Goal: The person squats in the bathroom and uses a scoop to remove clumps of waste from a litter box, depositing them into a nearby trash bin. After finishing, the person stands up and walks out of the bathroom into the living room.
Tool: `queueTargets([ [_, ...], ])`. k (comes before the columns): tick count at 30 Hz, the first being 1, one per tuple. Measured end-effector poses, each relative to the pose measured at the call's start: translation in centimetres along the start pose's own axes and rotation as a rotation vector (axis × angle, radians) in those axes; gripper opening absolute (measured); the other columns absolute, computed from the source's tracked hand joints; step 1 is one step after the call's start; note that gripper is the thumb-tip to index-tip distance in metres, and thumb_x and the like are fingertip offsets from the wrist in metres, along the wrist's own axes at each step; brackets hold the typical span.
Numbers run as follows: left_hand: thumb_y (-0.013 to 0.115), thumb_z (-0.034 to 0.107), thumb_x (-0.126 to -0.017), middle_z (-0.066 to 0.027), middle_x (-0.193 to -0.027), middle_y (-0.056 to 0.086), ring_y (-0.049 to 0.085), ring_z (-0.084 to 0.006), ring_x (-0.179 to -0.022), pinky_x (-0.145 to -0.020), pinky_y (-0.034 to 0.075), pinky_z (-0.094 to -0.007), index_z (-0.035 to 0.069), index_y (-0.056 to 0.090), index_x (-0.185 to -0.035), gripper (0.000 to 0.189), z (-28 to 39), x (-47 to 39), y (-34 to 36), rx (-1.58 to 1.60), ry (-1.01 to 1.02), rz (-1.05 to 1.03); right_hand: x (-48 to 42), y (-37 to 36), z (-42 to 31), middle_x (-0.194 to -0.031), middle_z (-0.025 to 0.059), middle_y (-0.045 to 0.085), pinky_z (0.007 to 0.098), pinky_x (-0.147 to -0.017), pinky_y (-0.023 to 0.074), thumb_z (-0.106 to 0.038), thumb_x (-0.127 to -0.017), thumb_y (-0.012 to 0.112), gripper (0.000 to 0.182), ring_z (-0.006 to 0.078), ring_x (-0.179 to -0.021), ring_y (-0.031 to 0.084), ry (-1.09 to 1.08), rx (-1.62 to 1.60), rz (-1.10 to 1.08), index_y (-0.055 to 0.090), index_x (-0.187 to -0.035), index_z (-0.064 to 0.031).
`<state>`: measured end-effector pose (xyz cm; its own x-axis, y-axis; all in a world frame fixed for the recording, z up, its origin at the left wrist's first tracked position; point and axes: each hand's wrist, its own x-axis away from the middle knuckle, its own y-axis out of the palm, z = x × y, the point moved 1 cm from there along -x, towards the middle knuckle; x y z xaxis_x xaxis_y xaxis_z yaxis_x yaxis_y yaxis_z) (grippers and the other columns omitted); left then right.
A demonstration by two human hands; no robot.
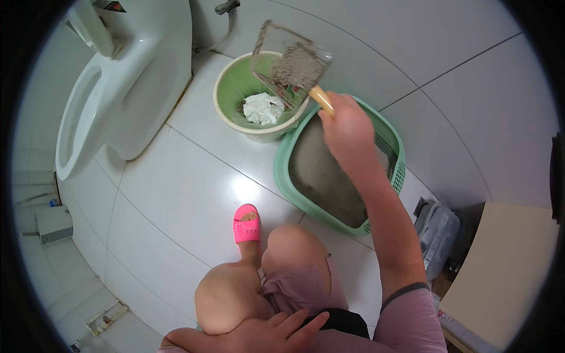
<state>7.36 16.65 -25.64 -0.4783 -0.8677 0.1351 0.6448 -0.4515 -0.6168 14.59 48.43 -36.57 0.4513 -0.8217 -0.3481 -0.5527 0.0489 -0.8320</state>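
My right hand (351, 132) grips the pale wooden handle of a wire-mesh litter scoop (298, 64). Grey-brown residue coats much of its mesh. The scoop is tilted above a round waste bin (220, 97), covering part of its far right side. Inside the bin, a green liner surrounds crumpled white tissue (263, 108) and some brown clumps. Beneath my right forearm lies a mint-green litter tray (284, 176) with grey litter (324, 176), which my arm partly hides. My left hand (282, 328) rests at my lap with fingers spread, holding nothing.
A white ceramic bathroom fixture (145, 88) stands at the left. A valve (227, 6) with a hose is on the wall behind the bin. To the right are a grey plastic container (439, 238) and a beige panel (499, 264). My foot wears a pink slipper (246, 225) on the tiled floor.
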Motion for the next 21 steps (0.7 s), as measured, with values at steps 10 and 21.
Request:
queueTargets([
  [10, 0.063, 0.026, -0.089, -0.0149, -0.116, 0.061, 0.065, -0.0211, -0.086, -0.065, 0.056, -0.0300, 0.001, 0.042, -0.145, 0.065, 0.3, 1.2, 0.1, 0.030, -0.021, 0.032, -4.2, 6.2, -2.6, -0.095, 0.0080, 0.059, 0.0344, -0.071, 0.0539, -0.005, -0.080, 0.064, 0.021, 0.0216, -0.083, 0.066, -0.248, 0.748, -0.198, 0.064, -0.101, -0.0064],
  [21, 0.063, 0.025, -0.087, -0.0149, -0.120, 0.061, 0.065, -0.0190, -0.083, -0.063, 0.054, -0.0290, 0.001, 0.042, -0.145, 0.066, 0.1, 0.5, -1.1, -0.003, 0.027, -0.002, -1.6, -1.1, 4.1, -0.111, 0.0152, 0.066, 0.0444, -0.086, 0.0514, -0.019, -0.091, 0.063, 0.031, 0.0384, -0.101, 0.063, 0.041, 0.090, -0.085, 0.065, -0.120, -0.0077],
])
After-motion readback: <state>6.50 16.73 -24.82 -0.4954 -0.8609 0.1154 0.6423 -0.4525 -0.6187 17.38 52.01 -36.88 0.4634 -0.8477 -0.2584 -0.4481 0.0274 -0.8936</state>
